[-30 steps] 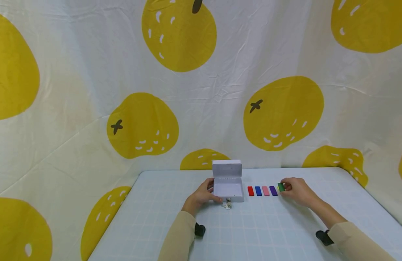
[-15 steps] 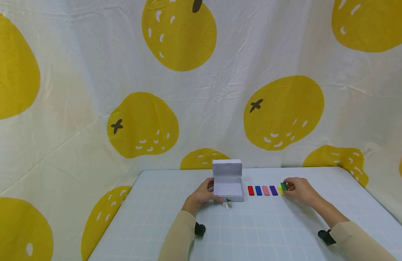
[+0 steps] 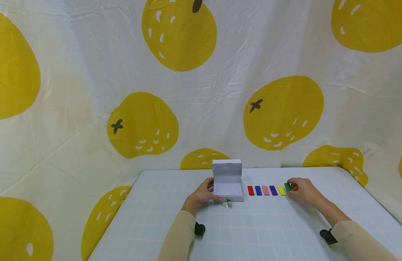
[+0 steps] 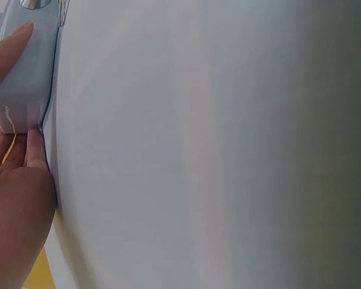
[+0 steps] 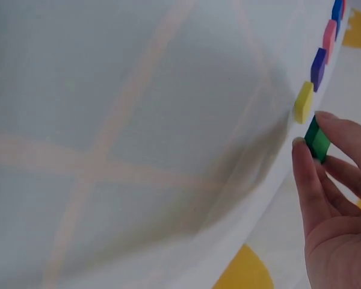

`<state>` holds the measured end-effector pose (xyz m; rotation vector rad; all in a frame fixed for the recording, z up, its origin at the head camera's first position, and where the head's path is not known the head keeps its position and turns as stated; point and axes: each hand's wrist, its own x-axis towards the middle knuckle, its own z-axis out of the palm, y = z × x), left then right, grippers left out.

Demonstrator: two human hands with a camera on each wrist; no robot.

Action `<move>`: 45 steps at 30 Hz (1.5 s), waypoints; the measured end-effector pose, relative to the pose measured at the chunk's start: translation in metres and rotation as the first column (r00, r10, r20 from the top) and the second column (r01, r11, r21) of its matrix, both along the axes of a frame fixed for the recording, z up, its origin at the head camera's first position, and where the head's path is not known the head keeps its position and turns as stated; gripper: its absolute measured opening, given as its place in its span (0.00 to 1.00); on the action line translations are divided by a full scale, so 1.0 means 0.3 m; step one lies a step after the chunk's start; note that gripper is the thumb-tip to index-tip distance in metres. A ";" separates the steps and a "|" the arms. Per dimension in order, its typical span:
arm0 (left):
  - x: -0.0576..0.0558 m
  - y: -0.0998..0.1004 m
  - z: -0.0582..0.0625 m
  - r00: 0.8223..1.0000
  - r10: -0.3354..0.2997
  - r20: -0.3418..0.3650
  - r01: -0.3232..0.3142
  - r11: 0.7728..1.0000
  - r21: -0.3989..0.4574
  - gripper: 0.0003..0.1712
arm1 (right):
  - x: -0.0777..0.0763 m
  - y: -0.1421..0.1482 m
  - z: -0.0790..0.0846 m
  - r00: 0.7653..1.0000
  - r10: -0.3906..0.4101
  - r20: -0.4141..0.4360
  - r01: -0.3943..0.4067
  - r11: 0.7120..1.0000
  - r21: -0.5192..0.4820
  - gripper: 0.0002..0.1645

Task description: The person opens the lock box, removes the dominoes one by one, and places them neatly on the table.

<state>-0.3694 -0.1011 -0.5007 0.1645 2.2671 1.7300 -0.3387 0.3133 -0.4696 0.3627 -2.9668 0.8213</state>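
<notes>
A small pale metal cash box [image 3: 228, 198] stands with its lid raised, and a set of keys [image 3: 227, 205] hangs from its front lock. My left hand [image 3: 202, 195] holds the box's left front corner, thumb on the front and fingers along the side; the left wrist view shows this thumb [image 4: 15, 51] too. At the right end of a row of coloured blocks, my right hand [image 3: 304, 191] pinches a green block [image 5: 317, 142] between thumb and fingers. Just left of it lies a yellow block [image 3: 281, 190], apart from the green one.
Between box and yellow block lie a red block [image 3: 251, 190], a blue block [image 3: 258, 190], a pink block [image 3: 265, 190] and a purple block [image 3: 273, 190], side by side. The table [image 3: 253, 232] has a pale checked cover; a fruit-print curtain [image 3: 214, 119] hangs behind.
My right hand has moved slightly right with the green block, from over the yellow block to beside it, so the yellow block now shows fully. The left hand and box have stayed still.
</notes>
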 end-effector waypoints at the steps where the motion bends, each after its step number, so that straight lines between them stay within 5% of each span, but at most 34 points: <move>1: 0.000 0.001 0.000 1.000 0.000 -0.001 0.000 1.000 -0.002 0.58 | -0.001 0.003 -0.003 1.000 -0.004 0.002 0.004 1.000 0.002 0.24; 45: 0.001 0.001 -0.002 1.000 -0.002 -0.013 0.001 1.000 -0.016 0.57 | -0.036 0.036 -0.039 0.992 -0.038 0.122 0.039 0.999 0.001 0.26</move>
